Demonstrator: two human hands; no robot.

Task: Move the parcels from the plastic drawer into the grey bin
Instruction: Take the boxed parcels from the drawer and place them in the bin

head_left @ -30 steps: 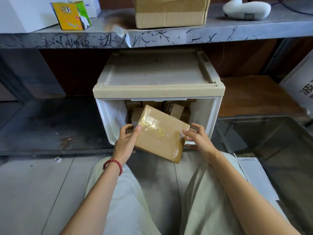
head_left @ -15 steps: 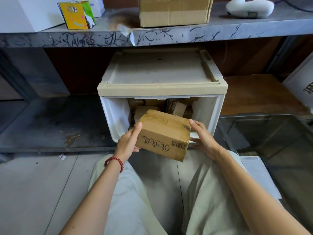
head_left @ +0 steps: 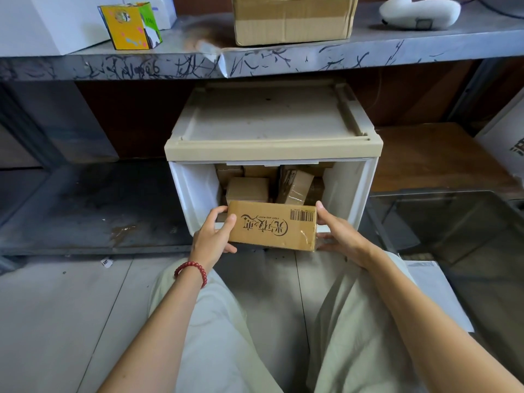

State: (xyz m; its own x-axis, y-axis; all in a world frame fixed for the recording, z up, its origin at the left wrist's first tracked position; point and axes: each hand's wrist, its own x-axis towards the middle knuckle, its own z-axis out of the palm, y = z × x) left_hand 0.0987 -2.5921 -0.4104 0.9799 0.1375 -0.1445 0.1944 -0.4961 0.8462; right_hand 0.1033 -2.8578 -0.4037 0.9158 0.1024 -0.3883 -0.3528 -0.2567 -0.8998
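Scuffed grey shelf (head_left: 283,59) runs across the top, carrying a cardboard carton (head_left: 293,19), a yellow printed box (head_left: 127,26) and a white object (head_left: 419,12). Below it, on the lower deck, sits the plastic drawer (head_left: 272,143) — beige top, white pulled-out tray (head_left: 192,191) with several brown parcels (head_left: 248,190) piled inside.

One parcel (head_left: 272,226) is out of the pile, held level just in front of the tray's open front edge, above the tiled floor (head_left: 56,307). Printed face with black lettering and a barcode is turned toward the camera, text upside down.

Grip: the parcel sits between both hands, clamped end to end. Left hand (head_left: 212,236) wraps the left end, thumb on the printed face, fingers curled over the top and underneath. Right hand (head_left: 337,236) presses on the right end — thumb up along the edge, fingers spread below and behind. Red bead bracelet (head_left: 192,269) on the left wrist.

Grey bin (head_left: 453,222) stands to the right of the drawer, near the right forearm; a white sheet (head_left: 436,293) lies by its near side. Pale trousers (head_left: 215,336) fill the foreground.
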